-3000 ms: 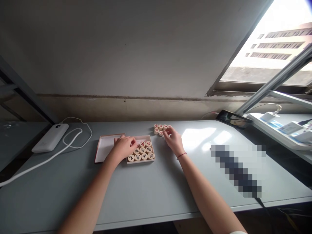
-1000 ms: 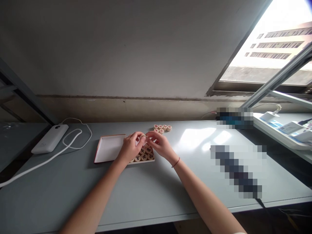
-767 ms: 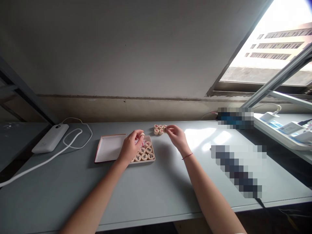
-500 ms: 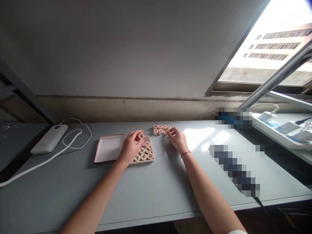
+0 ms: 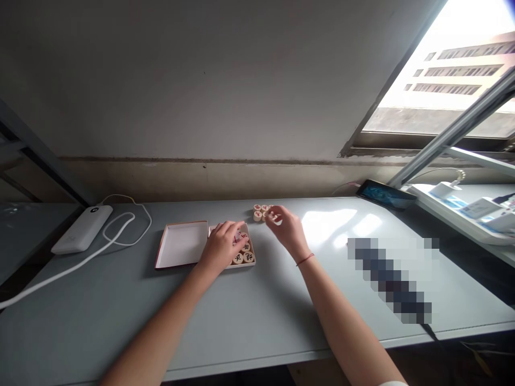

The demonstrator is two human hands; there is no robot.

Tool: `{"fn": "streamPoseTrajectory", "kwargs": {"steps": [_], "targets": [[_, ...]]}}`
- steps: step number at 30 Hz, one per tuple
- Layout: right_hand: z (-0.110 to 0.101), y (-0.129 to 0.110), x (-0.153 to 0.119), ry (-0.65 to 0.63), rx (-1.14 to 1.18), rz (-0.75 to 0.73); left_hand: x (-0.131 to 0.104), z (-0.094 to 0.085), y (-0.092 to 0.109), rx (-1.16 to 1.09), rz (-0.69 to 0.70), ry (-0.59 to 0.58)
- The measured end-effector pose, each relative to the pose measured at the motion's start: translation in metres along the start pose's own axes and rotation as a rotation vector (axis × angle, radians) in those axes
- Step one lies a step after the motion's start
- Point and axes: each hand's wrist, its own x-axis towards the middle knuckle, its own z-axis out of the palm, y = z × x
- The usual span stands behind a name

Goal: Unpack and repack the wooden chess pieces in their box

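Note:
A shallow box [image 5: 252, 263] on the grey table holds several round wooden pieces with characters, such as the black-marked piece [image 5: 248, 257] at its right corner. My left hand [image 5: 220, 245] lies over the box, fingers apart, hiding part of the contents; no piece shows in its grasp. Behind and to the right, several red-marked pieces [image 5: 257, 216] stand in rows. My right hand [image 5: 286, 228] is at the right end of these rows, thumb and fingertips curled together; whatever they may hold is too small to make out.
The box's white lid [image 5: 183, 244] lies to its left. Further left are a white power bank [image 5: 82, 229] and its cable [image 5: 76, 272]. A phone [image 5: 386, 194] leans at the back right, near a white power strip [image 5: 462, 214]. A blurred dark object [image 5: 390, 281] lies at the right.
My left hand has lowered over the box, and the red-marked piece it held no longer shows in its fingers. My right hand has shifted slightly left, covering more of the rows.

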Motion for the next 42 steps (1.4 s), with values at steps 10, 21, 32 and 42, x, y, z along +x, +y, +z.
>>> {"fn": "streamPoseTrajectory", "kwargs": {"steps": [10,21,32,42], "targets": [[0.010,0.039,0.006,0.000,-0.239,0.105,-0.001,-0.001,0.000,0.002,-0.010,-0.023],[0.016,0.041,0.007,0.029,-0.263,0.084,0.000,0.002,-0.003,0.005,-0.007,-0.025],[0.017,0.041,0.007,0.043,-0.263,-0.081,0.000,0.002,-0.002,0.051,-0.039,-0.065],[0.021,0.003,-0.006,-0.218,-0.011,-0.199,-0.004,0.000,0.006,0.236,-0.154,-0.204]]}}
